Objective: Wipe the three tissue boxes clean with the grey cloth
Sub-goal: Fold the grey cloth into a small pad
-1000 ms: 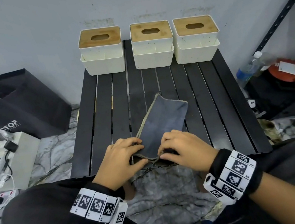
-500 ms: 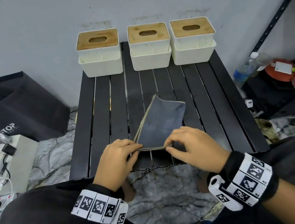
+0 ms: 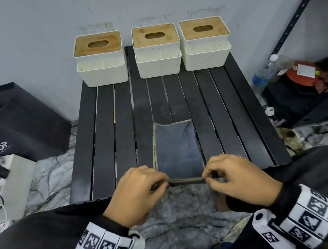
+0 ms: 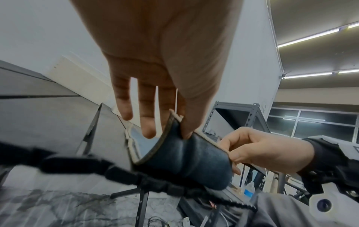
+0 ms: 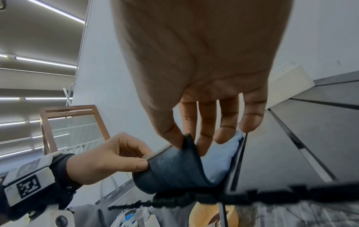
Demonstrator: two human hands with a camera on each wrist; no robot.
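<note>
A person seated at a black slatted table (image 3: pixel 101 133) lifts the near edge of the grey cloth (image 3: pixel 175 146), the left hand (image 3: pixel 139 193) pinching its left corner between thumb and fingers and the right hand (image 3: pixel 236 177) pinching the right corner the same way. The far part of the cloth lies flat on the slats at the table's middle. Three cream tissue boxes with wooden lids stand in a row along the far edge against the wall, well apart from the cloth: left tissue box (image 3: pixel 100 59), middle tissue box (image 3: pixel 157 50), right tissue box (image 3: pixel 205 42)
</note>
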